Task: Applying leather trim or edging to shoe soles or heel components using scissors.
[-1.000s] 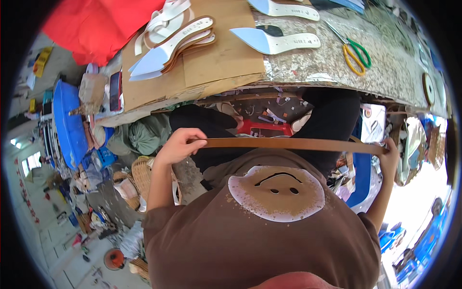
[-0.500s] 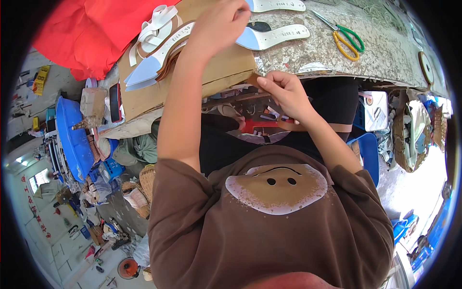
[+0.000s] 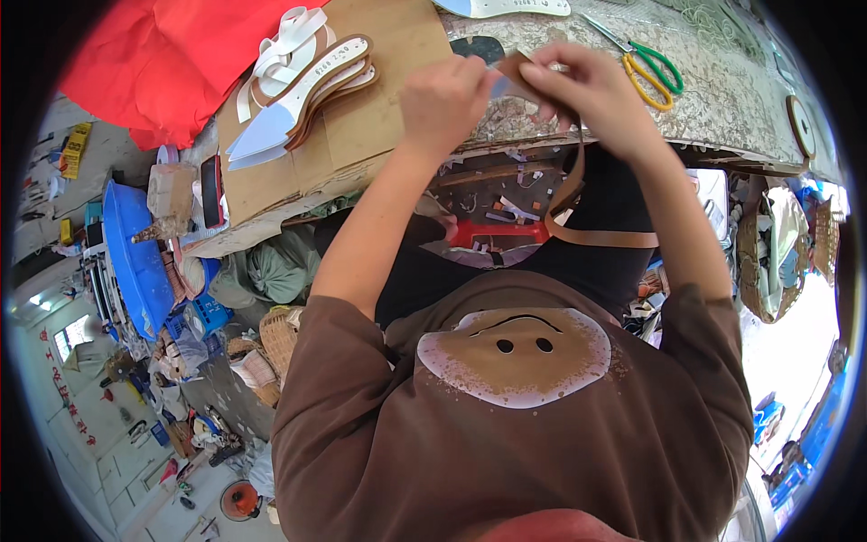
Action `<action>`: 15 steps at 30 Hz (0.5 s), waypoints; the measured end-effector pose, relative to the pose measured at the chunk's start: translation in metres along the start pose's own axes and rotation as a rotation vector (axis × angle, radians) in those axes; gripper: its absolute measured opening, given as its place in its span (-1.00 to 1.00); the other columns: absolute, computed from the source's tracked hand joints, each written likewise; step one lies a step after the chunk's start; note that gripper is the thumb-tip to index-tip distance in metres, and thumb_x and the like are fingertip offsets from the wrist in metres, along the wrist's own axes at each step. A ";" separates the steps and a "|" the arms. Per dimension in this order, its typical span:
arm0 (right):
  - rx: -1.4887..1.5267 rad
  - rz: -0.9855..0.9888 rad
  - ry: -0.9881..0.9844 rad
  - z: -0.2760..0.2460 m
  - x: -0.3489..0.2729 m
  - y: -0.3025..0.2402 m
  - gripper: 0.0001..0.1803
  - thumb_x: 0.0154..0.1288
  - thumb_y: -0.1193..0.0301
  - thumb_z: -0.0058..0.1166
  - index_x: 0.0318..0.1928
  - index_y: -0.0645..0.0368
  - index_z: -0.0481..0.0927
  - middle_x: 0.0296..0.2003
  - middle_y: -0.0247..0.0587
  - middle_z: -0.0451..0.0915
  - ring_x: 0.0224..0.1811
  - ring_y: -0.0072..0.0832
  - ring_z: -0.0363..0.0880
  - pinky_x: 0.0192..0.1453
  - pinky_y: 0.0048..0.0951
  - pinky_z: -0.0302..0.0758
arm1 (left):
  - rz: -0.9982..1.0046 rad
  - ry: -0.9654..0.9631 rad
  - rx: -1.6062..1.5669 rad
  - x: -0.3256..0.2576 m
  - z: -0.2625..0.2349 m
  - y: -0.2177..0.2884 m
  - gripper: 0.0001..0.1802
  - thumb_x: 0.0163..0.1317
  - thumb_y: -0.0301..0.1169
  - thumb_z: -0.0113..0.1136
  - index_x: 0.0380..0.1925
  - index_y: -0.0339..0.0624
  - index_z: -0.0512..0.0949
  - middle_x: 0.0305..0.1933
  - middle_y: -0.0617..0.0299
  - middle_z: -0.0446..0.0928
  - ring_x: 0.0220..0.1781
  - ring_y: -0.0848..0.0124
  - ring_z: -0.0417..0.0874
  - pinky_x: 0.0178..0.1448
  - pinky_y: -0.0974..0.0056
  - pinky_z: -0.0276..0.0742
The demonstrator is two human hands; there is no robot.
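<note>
Above the table's near edge, my left hand point(image 3: 442, 104) is closed on a shoe insole point(image 3: 499, 86); only a pale blue part of it shows between my hands. My right hand point(image 3: 596, 98) pinches a brown strip point(image 3: 605, 238) against that insole's edge. From there the strip hangs down and loops across my dark trouser leg. Further left, a stack of white insoles point(image 3: 312, 86) with pale blue toes and brown edges lies on cardboard. Another white insole point(image 3: 519, 8) rests at the far edge, and a dark flat piece point(image 3: 477, 49) lies behind my hands.
Scissors point(image 3: 652, 77) with green and yellow handles lie right of my hands. White ribbon point(image 3: 293, 41) and red cloth point(image 3: 172, 54) sit at the far left. The cardboard point(image 3: 397, 41) covers the table's left part. A blue tub point(image 3: 135, 257) stands left of the table.
My left hand has moved right and nearer, and the nearer loose insole has left the table. The right hand has risen with the brown strip; both hands now meet at the insole.
</note>
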State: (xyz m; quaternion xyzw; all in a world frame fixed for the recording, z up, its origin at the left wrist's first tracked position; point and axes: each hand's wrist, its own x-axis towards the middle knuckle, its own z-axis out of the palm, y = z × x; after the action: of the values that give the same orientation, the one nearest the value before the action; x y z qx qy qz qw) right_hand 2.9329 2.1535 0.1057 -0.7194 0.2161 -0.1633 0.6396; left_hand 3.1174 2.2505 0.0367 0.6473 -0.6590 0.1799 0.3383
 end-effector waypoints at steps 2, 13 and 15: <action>-0.137 0.025 0.019 -0.020 0.032 0.001 -0.74 0.35 0.32 0.18 -0.07 0.23 0.65 -0.49 -0.37 0.61 -0.39 -0.79 0.57 -0.37 -0.70 0.45 | -0.015 -0.076 -0.029 -0.001 0.007 0.008 -0.86 0.17 -0.30 0.28 -0.45 -0.10 0.60 -0.52 0.17 0.60 -0.42 0.12 0.65 -0.37 0.11 0.53; -0.235 -0.122 -0.224 -0.037 0.069 0.043 -0.67 0.26 0.39 0.25 0.00 0.24 0.58 -0.38 -0.24 0.67 -0.34 -0.57 0.62 -0.26 -0.54 0.53 | -0.376 -0.176 -0.234 -0.003 -0.003 0.014 -0.61 0.14 -0.42 0.24 -0.01 0.00 0.42 -0.36 0.14 0.70 -0.34 0.05 0.70 -0.28 0.08 0.53; -0.278 -0.093 -0.168 -0.029 0.067 0.034 -0.78 0.28 0.39 0.24 -0.12 0.22 0.70 -0.40 -0.30 0.70 -0.31 -0.73 0.64 -0.30 -0.67 0.49 | -0.382 -0.185 -0.207 -0.003 -0.003 0.015 -0.61 0.14 -0.42 0.23 -0.01 0.00 0.42 -0.36 0.14 0.70 -0.35 0.06 0.70 -0.29 0.08 0.53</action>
State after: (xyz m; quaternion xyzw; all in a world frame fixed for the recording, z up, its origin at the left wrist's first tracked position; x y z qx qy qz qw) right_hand 2.9719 2.0914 0.0730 -0.8214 0.1490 -0.1007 0.5413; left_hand 3.1033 2.2561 0.0396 0.7359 -0.5676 -0.0161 0.3687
